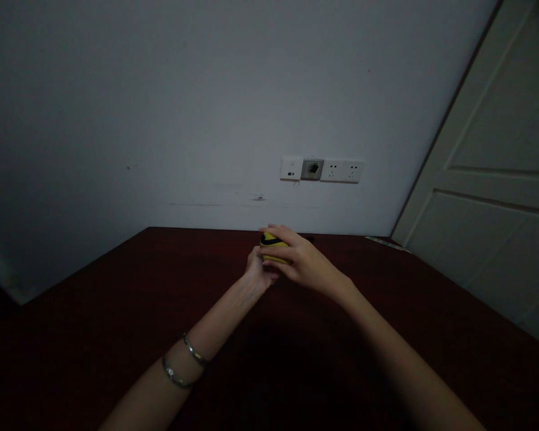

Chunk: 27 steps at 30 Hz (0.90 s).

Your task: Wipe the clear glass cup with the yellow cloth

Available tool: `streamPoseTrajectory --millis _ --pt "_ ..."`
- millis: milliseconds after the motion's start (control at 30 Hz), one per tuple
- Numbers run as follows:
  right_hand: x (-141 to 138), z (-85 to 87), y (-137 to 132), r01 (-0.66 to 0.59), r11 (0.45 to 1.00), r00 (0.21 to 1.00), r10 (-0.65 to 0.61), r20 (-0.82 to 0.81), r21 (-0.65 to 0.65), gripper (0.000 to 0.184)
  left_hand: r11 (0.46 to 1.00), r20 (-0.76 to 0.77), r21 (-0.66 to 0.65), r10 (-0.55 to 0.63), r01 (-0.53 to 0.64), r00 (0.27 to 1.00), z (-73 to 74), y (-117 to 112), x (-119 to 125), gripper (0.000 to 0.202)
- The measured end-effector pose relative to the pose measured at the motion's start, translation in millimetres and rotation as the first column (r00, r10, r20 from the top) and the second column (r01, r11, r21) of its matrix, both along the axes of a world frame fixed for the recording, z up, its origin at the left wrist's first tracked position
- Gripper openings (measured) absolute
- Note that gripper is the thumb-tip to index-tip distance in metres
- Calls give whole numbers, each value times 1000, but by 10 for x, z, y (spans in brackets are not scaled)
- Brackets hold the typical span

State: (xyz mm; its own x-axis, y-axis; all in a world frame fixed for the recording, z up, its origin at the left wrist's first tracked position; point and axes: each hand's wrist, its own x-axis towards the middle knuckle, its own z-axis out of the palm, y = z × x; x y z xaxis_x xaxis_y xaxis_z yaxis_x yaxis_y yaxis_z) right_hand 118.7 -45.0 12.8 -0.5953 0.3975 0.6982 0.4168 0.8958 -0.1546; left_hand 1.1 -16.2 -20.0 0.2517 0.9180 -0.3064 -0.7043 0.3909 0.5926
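Both my hands meet over the far middle of a dark red-brown table [117, 323]. Between them is a small yellow object with black markings [270, 242]; I cannot make out what it is. My right hand [299, 260] wraps over its top and front, fingers curled round it. From below and behind, my left hand [257, 272] grips the same object, and most of its fingers are hidden by the right hand. Two thin silver bracelets [184, 362] sit on my left forearm.
A pale wall rises behind the table, with a row of white sockets and a switch [322, 170] above the far edge. A white panelled door [498, 197] stands at the right. Something flat and pale [386, 242] lies at the table's far right corner.
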Motion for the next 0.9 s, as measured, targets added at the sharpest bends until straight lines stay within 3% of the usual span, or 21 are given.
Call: streamPoseTrajectory --millis 200,333,533,700,900 --pt "15 4 6 80 997 989 -79 -129 -1 30 998 -76 -16 59 -60 995 3 16 4 26" --pt "80 33 20 -34 998 999 32 -33 -56 29 999 -76 1 -32 33 997 40 -32 6 28" --pt "201 108 69 -150 968 971 106 -215 -199 29 977 -31 -10 -213 212 977 96 -90 -12 34" --pt "273 164 50 -207 918 978 186 -92 -339 26 958 26 -23 -284 285 958 80 -96 -44 33" --pt "209 120 67 -146 954 976 97 -194 -261 25 938 122 9 -346 347 930 69 -73 -99 34"
